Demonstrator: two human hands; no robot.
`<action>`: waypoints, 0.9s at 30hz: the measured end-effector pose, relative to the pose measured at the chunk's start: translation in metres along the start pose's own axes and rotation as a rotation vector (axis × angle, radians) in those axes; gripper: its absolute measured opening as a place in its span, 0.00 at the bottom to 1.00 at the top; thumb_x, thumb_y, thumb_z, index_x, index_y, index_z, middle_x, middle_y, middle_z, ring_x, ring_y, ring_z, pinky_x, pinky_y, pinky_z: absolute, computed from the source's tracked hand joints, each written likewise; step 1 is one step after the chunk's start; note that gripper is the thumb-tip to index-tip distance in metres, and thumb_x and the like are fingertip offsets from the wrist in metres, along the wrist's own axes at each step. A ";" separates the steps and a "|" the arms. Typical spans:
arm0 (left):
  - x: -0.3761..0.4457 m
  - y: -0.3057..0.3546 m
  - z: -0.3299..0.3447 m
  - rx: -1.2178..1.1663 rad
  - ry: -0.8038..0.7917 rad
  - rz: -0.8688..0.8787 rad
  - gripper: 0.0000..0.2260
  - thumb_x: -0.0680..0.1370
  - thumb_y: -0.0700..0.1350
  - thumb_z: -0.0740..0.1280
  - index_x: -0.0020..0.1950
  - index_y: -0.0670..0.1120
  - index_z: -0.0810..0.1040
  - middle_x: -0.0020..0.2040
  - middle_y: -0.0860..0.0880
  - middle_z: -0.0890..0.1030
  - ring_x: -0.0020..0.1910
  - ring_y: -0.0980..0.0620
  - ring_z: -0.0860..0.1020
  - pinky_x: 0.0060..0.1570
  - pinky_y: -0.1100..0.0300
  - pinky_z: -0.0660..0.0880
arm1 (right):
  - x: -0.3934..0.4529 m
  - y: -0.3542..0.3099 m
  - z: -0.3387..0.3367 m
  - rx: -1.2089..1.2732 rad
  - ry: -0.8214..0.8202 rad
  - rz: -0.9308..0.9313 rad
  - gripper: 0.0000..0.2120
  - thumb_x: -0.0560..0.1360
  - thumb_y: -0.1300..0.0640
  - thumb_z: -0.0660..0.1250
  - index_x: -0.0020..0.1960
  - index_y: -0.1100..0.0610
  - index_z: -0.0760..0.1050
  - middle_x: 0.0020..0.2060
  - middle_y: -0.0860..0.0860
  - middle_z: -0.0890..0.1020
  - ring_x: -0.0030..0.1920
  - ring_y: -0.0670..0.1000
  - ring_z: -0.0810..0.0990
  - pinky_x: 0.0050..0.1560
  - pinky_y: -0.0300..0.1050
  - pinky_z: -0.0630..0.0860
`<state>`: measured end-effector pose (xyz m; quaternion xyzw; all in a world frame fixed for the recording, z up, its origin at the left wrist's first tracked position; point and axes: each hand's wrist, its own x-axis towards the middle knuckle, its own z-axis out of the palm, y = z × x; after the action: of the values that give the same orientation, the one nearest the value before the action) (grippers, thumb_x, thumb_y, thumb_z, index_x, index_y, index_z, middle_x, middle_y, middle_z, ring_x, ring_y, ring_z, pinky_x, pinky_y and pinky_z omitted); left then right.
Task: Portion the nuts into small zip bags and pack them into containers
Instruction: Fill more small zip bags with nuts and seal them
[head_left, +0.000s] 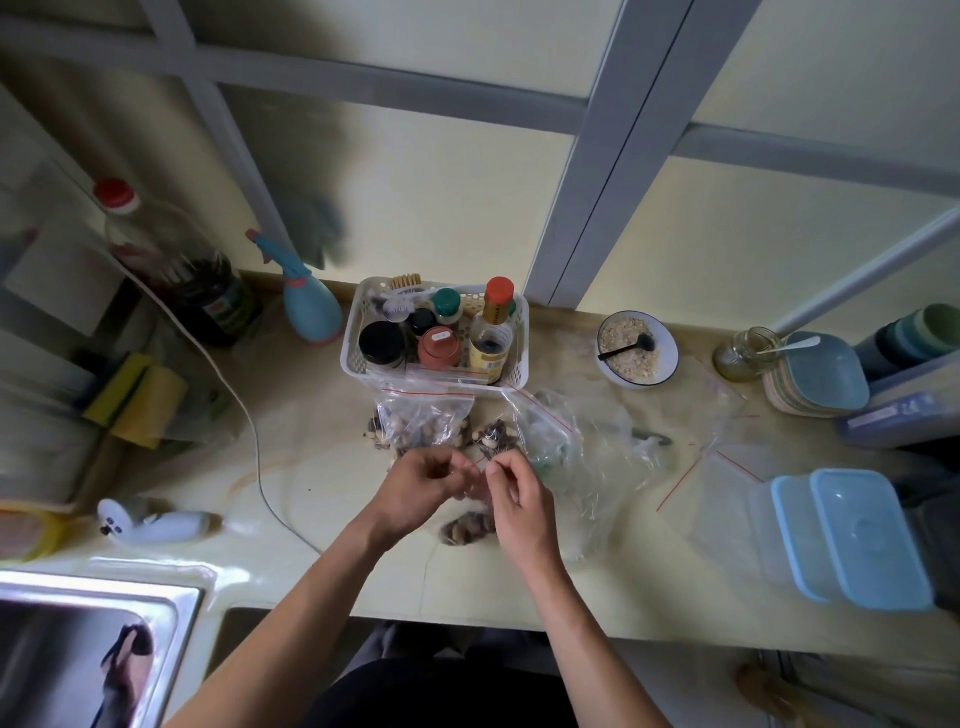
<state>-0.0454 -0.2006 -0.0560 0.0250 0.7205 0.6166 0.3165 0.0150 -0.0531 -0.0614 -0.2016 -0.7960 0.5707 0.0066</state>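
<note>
Zip bag (475, 486) pinched by both hands, white basket (511, 338) behind.

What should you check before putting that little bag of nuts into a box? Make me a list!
1. Both hands on the small clear zip bag: ok, left hand and right hand pinch its top.
2. Red zip strip fully shut: cannot tell, fingers cover it.
3. Nuts inside the bag: ok, they bulge at its bottom.
4. Pale blue lidded plastic containers near: ok, on the right.
5. Container lids off: not ok, both look closed.
6. Other filled clear bag out of the way: ok, behind the hands.
</note>
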 end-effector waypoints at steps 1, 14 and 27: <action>0.000 -0.001 -0.001 0.008 -0.002 0.002 0.06 0.78 0.43 0.71 0.44 0.43 0.83 0.39 0.47 0.84 0.39 0.54 0.79 0.46 0.58 0.76 | 0.002 0.003 0.001 0.016 0.000 -0.013 0.07 0.82 0.62 0.65 0.45 0.58 0.75 0.36 0.44 0.81 0.36 0.45 0.80 0.39 0.39 0.74; 0.008 -0.006 0.000 0.127 0.092 0.039 0.04 0.77 0.42 0.72 0.44 0.44 0.81 0.38 0.46 0.84 0.35 0.55 0.78 0.42 0.59 0.75 | 0.012 0.017 0.008 0.041 -0.053 0.063 0.06 0.80 0.60 0.68 0.44 0.54 0.77 0.38 0.52 0.83 0.39 0.52 0.81 0.40 0.41 0.74; 0.016 -0.016 0.001 0.334 0.091 0.052 0.07 0.79 0.47 0.67 0.42 0.46 0.77 0.35 0.54 0.79 0.33 0.58 0.72 0.37 0.60 0.71 | 0.011 0.015 0.012 -0.071 -0.001 -0.086 0.07 0.80 0.63 0.67 0.44 0.56 0.75 0.35 0.47 0.80 0.36 0.47 0.76 0.39 0.39 0.73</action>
<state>-0.0520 -0.1970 -0.0776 0.0679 0.8256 0.4965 0.2592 0.0063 -0.0565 -0.0822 -0.1672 -0.8235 0.5416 0.0234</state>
